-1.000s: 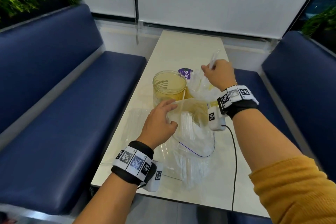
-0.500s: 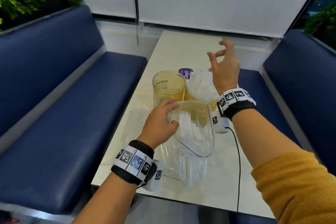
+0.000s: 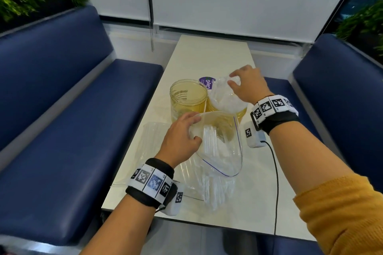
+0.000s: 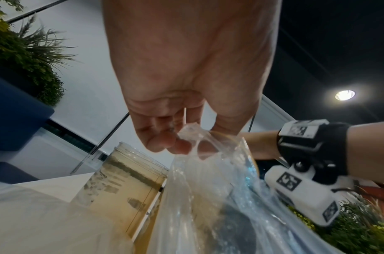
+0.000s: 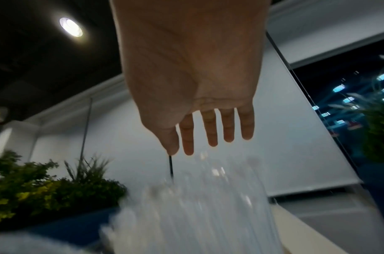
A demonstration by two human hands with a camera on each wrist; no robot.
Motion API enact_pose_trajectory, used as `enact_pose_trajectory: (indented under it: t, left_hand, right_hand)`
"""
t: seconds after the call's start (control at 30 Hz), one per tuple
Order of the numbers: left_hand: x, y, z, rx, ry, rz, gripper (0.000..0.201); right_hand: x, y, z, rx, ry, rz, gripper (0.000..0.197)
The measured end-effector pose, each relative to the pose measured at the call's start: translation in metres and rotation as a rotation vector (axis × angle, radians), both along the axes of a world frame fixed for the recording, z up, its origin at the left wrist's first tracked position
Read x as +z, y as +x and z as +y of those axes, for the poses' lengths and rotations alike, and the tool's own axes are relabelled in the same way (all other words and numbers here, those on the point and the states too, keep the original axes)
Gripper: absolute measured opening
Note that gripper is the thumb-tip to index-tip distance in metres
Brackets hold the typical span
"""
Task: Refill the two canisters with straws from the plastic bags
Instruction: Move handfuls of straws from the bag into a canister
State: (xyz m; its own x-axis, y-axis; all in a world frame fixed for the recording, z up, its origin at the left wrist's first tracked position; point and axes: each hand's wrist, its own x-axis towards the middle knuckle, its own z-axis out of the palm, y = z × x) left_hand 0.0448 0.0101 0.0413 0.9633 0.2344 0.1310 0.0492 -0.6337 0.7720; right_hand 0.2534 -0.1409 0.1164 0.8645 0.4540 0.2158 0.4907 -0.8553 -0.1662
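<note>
Two clear yellowish canisters stand mid-table. The left canister (image 3: pixel 188 99) (image 4: pixel 126 185) holds no straws. The right canister (image 3: pixel 241 112) is packed with clear straws (image 3: pixel 224 97) (image 5: pixel 197 197). My right hand (image 3: pixel 235 80) (image 5: pixel 208 146) hovers over those straw tops with straight fingers, holding nothing. My left hand (image 3: pixel 195 130) (image 4: pixel 184 137) pinches the rim of an open plastic bag (image 3: pixel 219 151) (image 4: pixel 208 197) just in front of the canisters. More clear straws lie inside this bag.
A second clear bag (image 3: pixel 151 145) lies flat on the white table (image 3: pixel 207 54), left of my left hand. A purple round label (image 3: pixel 206 83) lies behind the canisters. A black cable (image 3: pixel 276 172) runs off the near edge. Blue benches (image 3: pixel 83 109) flank both sides.
A second ago my right hand held straws at the right canister. It let go, lifted with spread fingers, then came back down over the straw tops. The left hand kept its hold on the bag.
</note>
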Motion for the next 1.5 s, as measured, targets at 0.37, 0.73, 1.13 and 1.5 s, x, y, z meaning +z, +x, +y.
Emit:
enact_pose_trajectory:
  t: [0.37,0.73,1.13,1.5]
  left_hand:
    - [0.0,0.005,-0.022,-0.064,-0.021,-0.09,0.074]
    - [-0.007,-0.012,-0.021,-0.209,-0.012,-0.27,0.072]
    - [-0.013,-0.012,-0.017,-0.188,-0.036,-0.357,0.067]
    - [-0.012,0.0,-0.013,0.078,-0.557,-0.462,0.039]
  right_hand:
    - [0.005,-0.105,0.025,-0.076,-0.091,0.116,0.016]
    - [-0.072,-0.107,0.033,-0.215,-0.248,0.495,0.032]
    - [-0.102,-0.104,0.033,-0.408,0.082,0.565,0.096]
    - [-0.061,-0.1,0.003,0.206,0.174,0.612,0.014]
